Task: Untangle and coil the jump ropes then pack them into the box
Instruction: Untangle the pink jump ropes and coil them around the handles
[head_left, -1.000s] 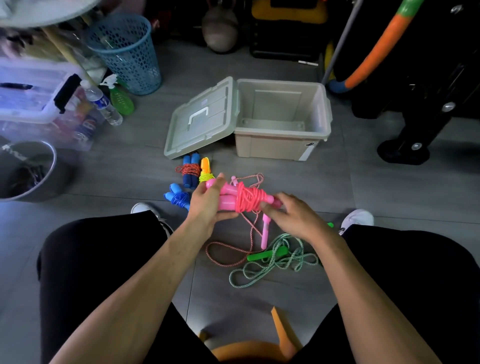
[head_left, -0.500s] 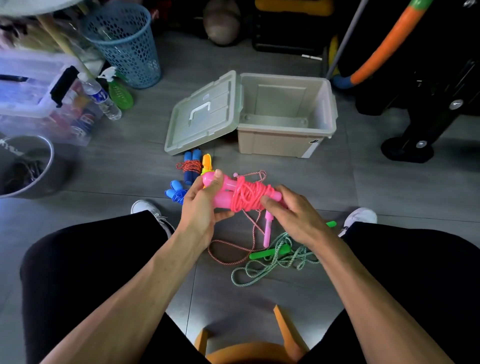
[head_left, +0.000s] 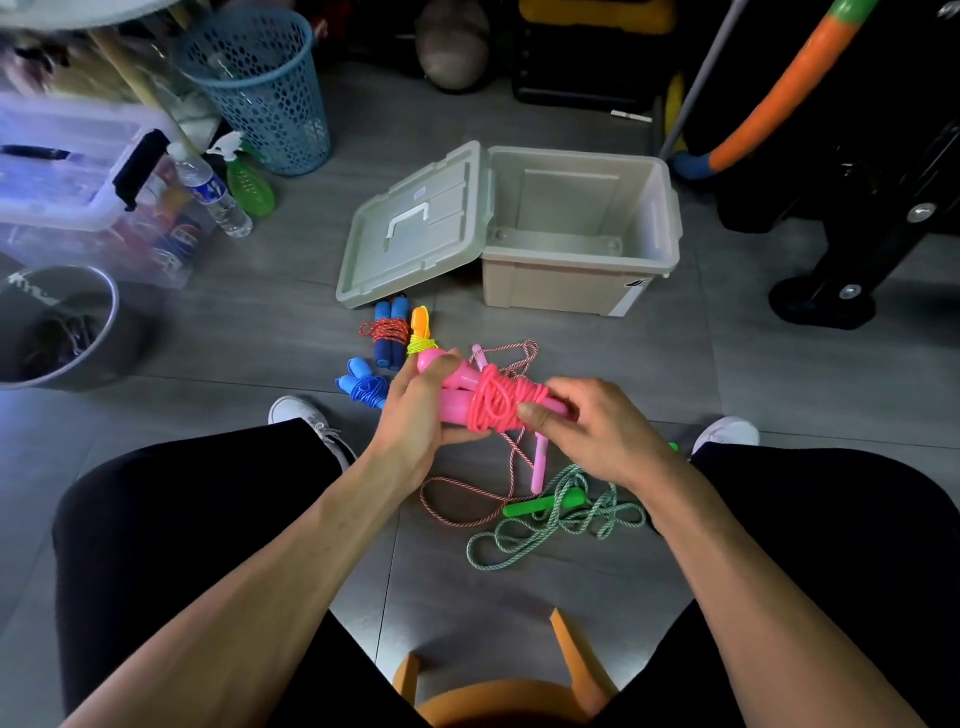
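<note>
Both hands hold a pink jump rope (head_left: 493, 402) whose cord is wound around its two pink handles. My left hand (head_left: 415, 415) grips the handle ends on the left. My right hand (head_left: 597, 431) pinches the wound cord at the right end. On the floor beneath lie a loose pink-and-white striped rope (head_left: 511, 457) and a tangled green rope (head_left: 561, 525) with green handles. Three coiled ropes lie ahead: blue handles with red cord (head_left: 388, 332), an orange-handled one with yellow cord (head_left: 420, 330), and an all-blue one (head_left: 363, 387). The beige box (head_left: 582, 280) stands open, its inside bare.
The box lid (head_left: 410, 228) leans open to the left. A blue mesh basket (head_left: 260, 88), water bottle (head_left: 210, 189) and green spray bottle (head_left: 247, 176) stand far left, beside a clear bin (head_left: 78, 176) and metal bucket (head_left: 57, 322). A black equipment base (head_left: 831, 296) is at right. I sit on an orange stool (head_left: 498, 696).
The view has shifted slightly. My right hand has slid left along the bundle onto the wound cord; my left hand keeps its grip on the handles.
</note>
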